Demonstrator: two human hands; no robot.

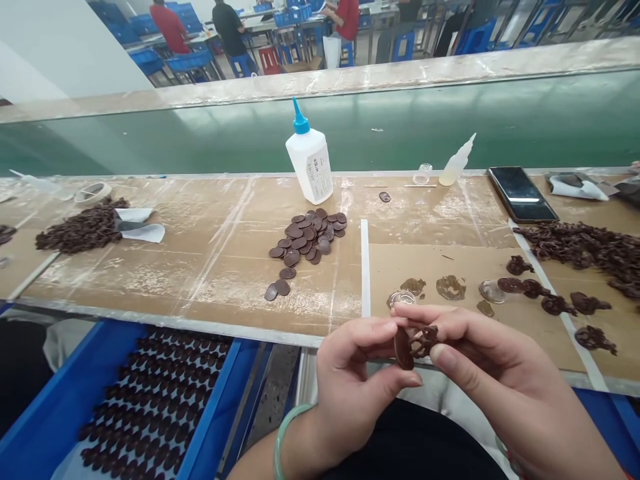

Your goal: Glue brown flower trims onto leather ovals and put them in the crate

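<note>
Just past the table's near edge, my left hand [347, 377] pinches a dark brown oval disc [403, 349] on its edge between thumb and fingers. My right hand [495, 363] grips a small, knobbly dark brown moulded piece [425, 341] beside the disc's face. The two parts meet or nearly meet; I cannot tell which. Behind my fingers lies a clear round dish [401, 298] near glossy glue-like smears [451, 287]. Several finished-looking pieces, such as a disc with a figure [555, 305], lie right of my hands.
A heap of brown discs [310, 235] lies mid-table below a white bottle with a blue nozzle [313, 163]. Further right are a small dropper bottle [457, 161], a phone [523, 193] and a pile of brown pieces [590, 250]. A blue crate [210, 400] with rows of pieces stands lower left.
</note>
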